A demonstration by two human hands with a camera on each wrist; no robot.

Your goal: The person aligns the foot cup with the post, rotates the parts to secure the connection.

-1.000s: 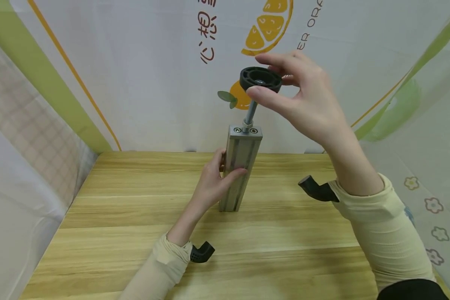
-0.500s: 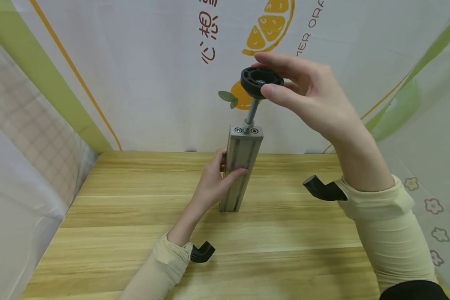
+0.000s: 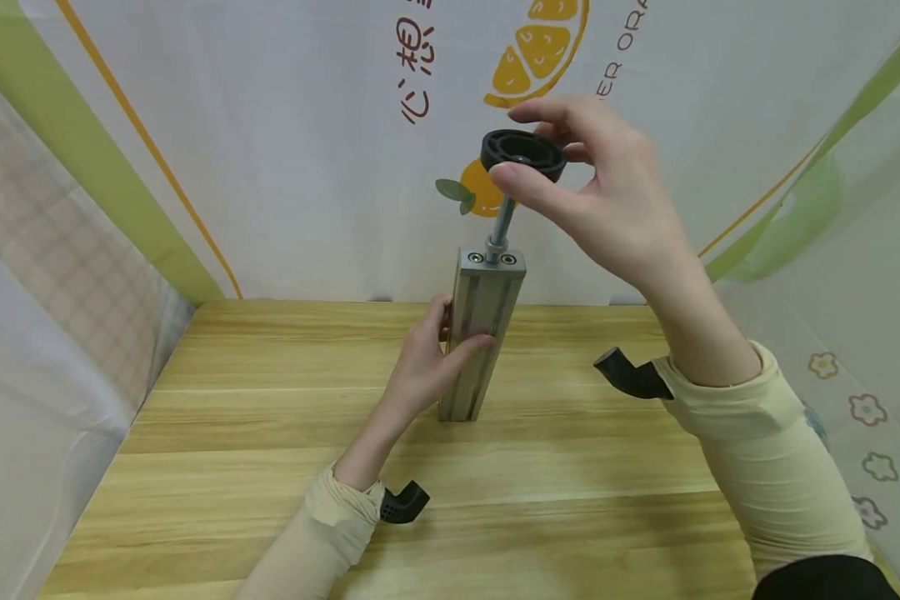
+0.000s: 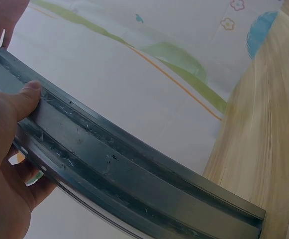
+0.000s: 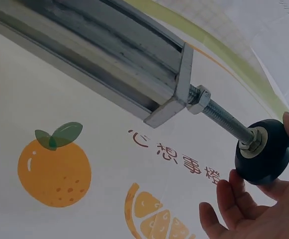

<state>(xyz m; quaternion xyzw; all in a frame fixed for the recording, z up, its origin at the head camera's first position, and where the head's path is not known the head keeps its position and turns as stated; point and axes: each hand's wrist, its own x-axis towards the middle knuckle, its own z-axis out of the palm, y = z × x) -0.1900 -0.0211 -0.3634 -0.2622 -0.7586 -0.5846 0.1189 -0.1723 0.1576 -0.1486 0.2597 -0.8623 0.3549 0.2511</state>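
Centrally, metal bar [image 3: 487,300]: stood upright on the wooden table [image 3: 270,467], its lower end set on the boards.
Left hand [image 3: 425,358]: clamped on the bar, the thumb laid across the near face, the fingers wrapped behind.
Bar top: closed by an end plate [image 3: 492,260], in which two screws are seated.
Threaded rod [image 5: 229,119]: fixed above the bar, ringed by a nut [image 5: 200,99] just beside the plate.
Black foot [image 5: 266,154]: carried at the rod's far end, above the bar.
Right hand [image 3: 607,183]: placed above and right of the bar; the foot's rim is pinched between thumb and fingers, the forefinger held apart from it.
Chinese writing [image 3: 416,62]: printed in red-brown on the white cloth [image 3: 307,167] behind the bar; 心想事橙 can be read in the right wrist view, the last character met by a fingertip.
Latin writing [image 3: 621,50]: printed higher, right of the bar; "ER ORA" can be read, the rest cut off or hidden.
Fruit prints: an orange slice [image 3: 542,54] shown above the bar, a whole orange [image 5: 54,172] behind the rod.
Sleeves [image 3: 765,450]: pale yellow, seen nearer than the bar, black angled pieces [image 3: 633,375] fitted at the cuffs.
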